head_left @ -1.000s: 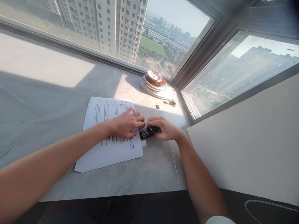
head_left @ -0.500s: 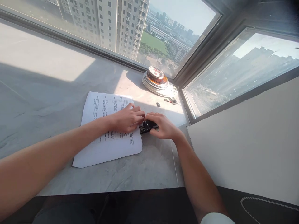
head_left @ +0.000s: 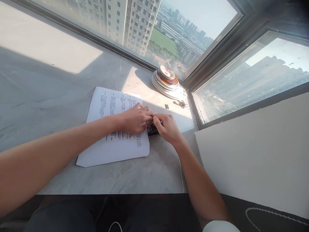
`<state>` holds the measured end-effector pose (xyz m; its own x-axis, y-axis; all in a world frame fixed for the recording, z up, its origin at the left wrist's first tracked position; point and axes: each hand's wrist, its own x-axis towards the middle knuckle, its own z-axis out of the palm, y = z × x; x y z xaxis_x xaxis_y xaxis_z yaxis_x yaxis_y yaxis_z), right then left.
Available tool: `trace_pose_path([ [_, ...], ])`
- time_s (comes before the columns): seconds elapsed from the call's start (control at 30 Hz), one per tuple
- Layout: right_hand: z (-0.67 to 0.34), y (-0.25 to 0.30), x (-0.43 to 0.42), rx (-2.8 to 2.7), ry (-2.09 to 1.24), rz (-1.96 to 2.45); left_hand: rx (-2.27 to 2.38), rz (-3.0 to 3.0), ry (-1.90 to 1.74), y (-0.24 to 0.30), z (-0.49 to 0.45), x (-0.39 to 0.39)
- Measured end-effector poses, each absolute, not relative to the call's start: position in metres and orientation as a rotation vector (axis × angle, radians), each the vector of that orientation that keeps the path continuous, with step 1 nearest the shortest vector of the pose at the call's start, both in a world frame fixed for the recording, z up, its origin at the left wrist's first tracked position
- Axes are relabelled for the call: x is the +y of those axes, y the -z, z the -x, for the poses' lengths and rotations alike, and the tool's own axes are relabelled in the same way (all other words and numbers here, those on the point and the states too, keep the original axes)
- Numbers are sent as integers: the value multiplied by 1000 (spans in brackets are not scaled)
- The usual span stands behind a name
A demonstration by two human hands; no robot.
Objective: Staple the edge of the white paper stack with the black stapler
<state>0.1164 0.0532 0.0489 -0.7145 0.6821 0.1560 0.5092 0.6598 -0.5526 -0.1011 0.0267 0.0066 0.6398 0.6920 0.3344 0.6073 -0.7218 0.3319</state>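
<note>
A creased sheet of printed paper point(head_left: 94, 148) lies on the grey marbled counter. At its right edge is a black stapler point(head_left: 152, 130), largely hidden by my fingers. My left hand point(head_left: 136, 119) rests over the right part of the sheet, its fingers curled at the edge beside the stapler. My right hand point(head_left: 166, 127) is closed over the stapler from the right, thumb bent against the forefinger. The fingertips of both hands meet above it. What lies between those fingertips is hidden.
Behind the hands are two small dark strips point(head_left: 166, 106), a small tangle of wire-like parts point(head_left: 180, 103) and a round stacked object with white rims point(head_left: 166, 80) near the window corner. A white wall point(head_left: 253, 151) borders the counter on the right. The counter's front edge faces me.
My right hand has drawn its thumb and fingers together over the stapler, covering more of it. My left fingers reach slightly further right. The whole view has shifted a little.
</note>
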Motion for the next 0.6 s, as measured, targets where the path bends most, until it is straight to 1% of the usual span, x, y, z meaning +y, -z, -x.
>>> trace_pose_path([
  [0.07, -115, -47, 53, -2507, -663, 955, 1099, -2636, -698, -6, 102, 29],
  [0.13, -113, -46, 53, -2485, -641, 977, 1229, -2578, -765, -5, 104, 31],
  [0.2, -112, -44, 53, -2467, -618, 999, 1485, -2473, -854, -3, 105, 32],
  [0.27, -111, -43, 53, -2457, -607, 1014, 1761, -2345, -861, 0, 105, 33],
  [0.33, -111, -42, 52, -2457, -600, 1029, 1921, -2272, -731, 4, 105, 33],
  [0.47, -108, -40, 50, -2468, -499, 1068, 1977, -2229, -433, 7, 102, 32],
  [0.6, -106, -38, 50, -2512, -322, 1032, 2014, -2204, -385, 7, 102, 33],
])
